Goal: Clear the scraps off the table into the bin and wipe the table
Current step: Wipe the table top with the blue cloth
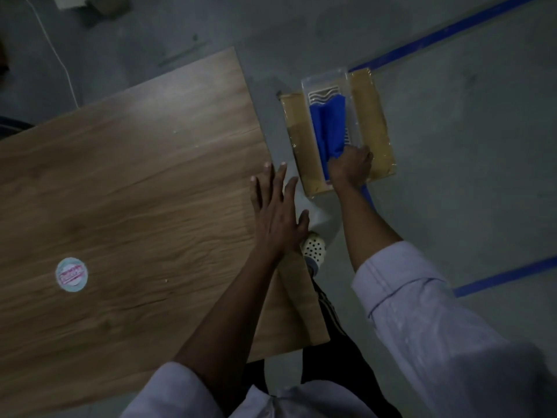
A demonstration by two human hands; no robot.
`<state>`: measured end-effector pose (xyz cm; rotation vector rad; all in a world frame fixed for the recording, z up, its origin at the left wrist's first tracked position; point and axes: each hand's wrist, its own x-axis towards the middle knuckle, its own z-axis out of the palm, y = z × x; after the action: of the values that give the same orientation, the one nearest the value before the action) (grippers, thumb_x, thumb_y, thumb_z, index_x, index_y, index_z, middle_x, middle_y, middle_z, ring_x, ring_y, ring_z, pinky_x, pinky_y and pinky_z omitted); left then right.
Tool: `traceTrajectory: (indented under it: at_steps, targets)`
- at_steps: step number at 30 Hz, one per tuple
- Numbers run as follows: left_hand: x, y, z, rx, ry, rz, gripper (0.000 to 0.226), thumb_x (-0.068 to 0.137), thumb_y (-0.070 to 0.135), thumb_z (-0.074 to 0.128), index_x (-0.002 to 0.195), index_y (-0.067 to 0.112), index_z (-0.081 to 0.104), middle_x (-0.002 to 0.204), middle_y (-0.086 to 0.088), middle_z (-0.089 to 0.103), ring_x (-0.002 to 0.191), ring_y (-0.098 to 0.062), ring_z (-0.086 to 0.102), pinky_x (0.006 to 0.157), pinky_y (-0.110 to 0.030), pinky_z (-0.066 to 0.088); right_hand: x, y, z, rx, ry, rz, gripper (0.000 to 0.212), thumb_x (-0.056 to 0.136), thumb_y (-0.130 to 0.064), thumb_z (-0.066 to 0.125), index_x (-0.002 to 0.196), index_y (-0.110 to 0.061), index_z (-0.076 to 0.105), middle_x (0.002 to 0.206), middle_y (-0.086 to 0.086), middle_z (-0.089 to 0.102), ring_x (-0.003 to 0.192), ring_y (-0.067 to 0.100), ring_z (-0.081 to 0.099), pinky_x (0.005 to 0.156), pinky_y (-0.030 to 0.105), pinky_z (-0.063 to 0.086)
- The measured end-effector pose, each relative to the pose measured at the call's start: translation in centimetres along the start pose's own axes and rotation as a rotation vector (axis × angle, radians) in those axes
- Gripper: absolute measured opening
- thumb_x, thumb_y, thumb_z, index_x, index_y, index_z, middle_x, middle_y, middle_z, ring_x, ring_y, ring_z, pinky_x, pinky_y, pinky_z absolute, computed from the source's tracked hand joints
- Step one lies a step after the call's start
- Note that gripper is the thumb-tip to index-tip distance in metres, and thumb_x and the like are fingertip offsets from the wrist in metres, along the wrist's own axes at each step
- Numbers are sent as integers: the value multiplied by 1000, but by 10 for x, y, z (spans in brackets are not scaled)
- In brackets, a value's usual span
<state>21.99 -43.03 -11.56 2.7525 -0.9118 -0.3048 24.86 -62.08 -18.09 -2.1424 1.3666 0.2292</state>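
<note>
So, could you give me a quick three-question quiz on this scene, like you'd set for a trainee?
1. True or false: the right hand grips the blue cloth.
2. Where does the round sticker lie? A) on the wooden table B) on the floor C) inside a clear tray
3. Fill in: the left hand is at the table's edge, fingers ____ (spread or curled).

Key: 1 true; 2 A; 3 spread.
</note>
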Motion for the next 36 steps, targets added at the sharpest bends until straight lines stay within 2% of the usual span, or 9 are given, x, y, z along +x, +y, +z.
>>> traceTrajectory:
  at_steps: [5, 7, 10, 16, 20, 24, 29, 32, 36]
  targets:
    - [6, 9, -23, -358, -28, -165, 52, 92, 49, 56, 135, 19, 61, 157, -6, 45, 156, -25, 11, 124, -38, -13, -34, -15, -45, 594, 23, -176, 20, 89, -13, 74, 94, -13, 55, 88, -8, 56, 78, -8, 55, 67, 16, 44]
    - [9, 16, -44, -605, -24, -310, 35, 99, 37, 62, 129, 21, 66, 142, -1, 59, 150, -20, 29, 127, -44, 11, -64, -20, -66, 683, 38, -193, 24, 89, -4, 70, 95, -12, 48, 82, -12, 49, 66, -15, 52, 58, 8, 40]
    - [8, 21, -86, -1094, 78, -584, 28, 101, 30, 63, 125, 18, 72, 116, 6, 73, 112, -5, 66, 101, -39, 53, -118, -24, -88, 628, 52, -346, 30, 83, -1, 73, 95, -13, 48, 86, -17, 50, 78, -18, 52, 68, 6, 41]
    - [-35, 4, -152, -1873, -167, -687, 39, 102, 45, 57, 108, 10, 72, 105, -11, 72, 95, -25, 68, 95, -47, 53, -250, -27, -96, 275, -143, -790, 56, 85, -11, 70, 139, -15, 57, 145, 11, 57, 140, 23, 48, 111, 40, 45]
    - [-89, -21, -170, -1703, -96, -766, 29, 107, 22, 55, 82, 8, 62, 57, 1, 63, 57, -11, 63, 61, -27, 58, -318, -30, -93, 183, -361, -841, 42, 89, -7, 70, 130, -7, 62, 154, 12, 49, 153, 20, 29, 122, 29, 23]
    - [-149, -60, -181, -1610, -10, -745, 18, 107, 13, 51, 97, 6, 63, 78, -4, 72, 73, -20, 70, 62, -31, 60, -369, -30, -103, 397, -527, -737, 31, 92, -20, 76, 122, -18, 73, 144, -5, 61, 139, 4, 48, 114, 18, 36]
    - [-215, -94, -197, -1633, -3, -605, 30, 107, 17, 53, 131, 0, 59, 121, -17, 71, 103, -32, 72, 81, -40, 63, -426, -41, -76, 524, -82, -490, 44, 91, -34, 76, 130, -18, 64, 130, -3, 64, 117, 13, 59, 98, 39, 53]
    - [-252, -101, -209, -1827, -200, -599, 39, 106, 25, 56, 133, -3, 60, 126, -21, 70, 112, -36, 70, 92, -47, 60, -451, -44, -62, 911, -484, -121, 83, 69, -52, 92, 135, -12, 60, 130, 5, 68, 114, 23, 69, 96, 47, 59]
    - [-287, -108, -211, -1766, -197, -621, 17, 103, 15, 60, 113, 4, 68, 105, -13, 77, 88, -26, 76, 70, -39, 64, -477, -26, -50, 974, -566, -88, 52, 77, -29, 91, 119, -7, 71, 112, 10, 77, 105, 30, 74, 95, 57, 57]
